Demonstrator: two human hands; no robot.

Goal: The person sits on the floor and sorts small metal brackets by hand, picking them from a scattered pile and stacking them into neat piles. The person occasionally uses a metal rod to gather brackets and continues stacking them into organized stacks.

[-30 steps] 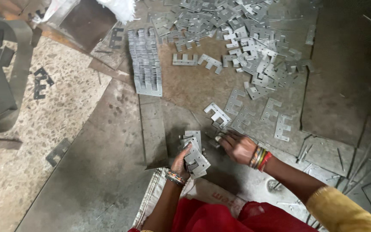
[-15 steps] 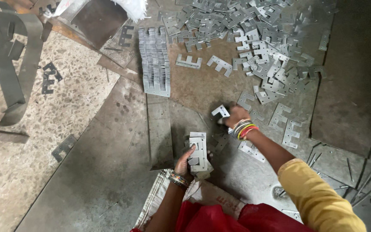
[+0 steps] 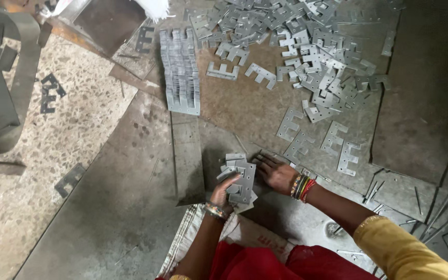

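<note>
My left hand (image 3: 224, 192) grips a small stack of E-shaped grey metal plates (image 3: 239, 176) on the floor in front of me. My right hand (image 3: 276, 173) lies flat beside that stack, fingers stretched toward its right edge and touching it. A bangle sits on each wrist. A long neat row of the same plates (image 3: 181, 70) stands on edge farther ahead. A loose heap of plates (image 3: 307, 46) spreads over the upper right, with three single plates (image 3: 333, 137) lying closer to my right hand.
Large metal sheets (image 3: 130, 207) cover the speckled floor. A bent metal strap (image 3: 6, 78) lies at far left, a dark metal box (image 3: 107, 21) at top. Thin metal offcuts (image 3: 421, 197) lie at right. A sack (image 3: 245, 238) lies under my knees.
My right hand reached out to a plate ahead, then came back to the stack held by my left hand. The view shifted slightly.
</note>
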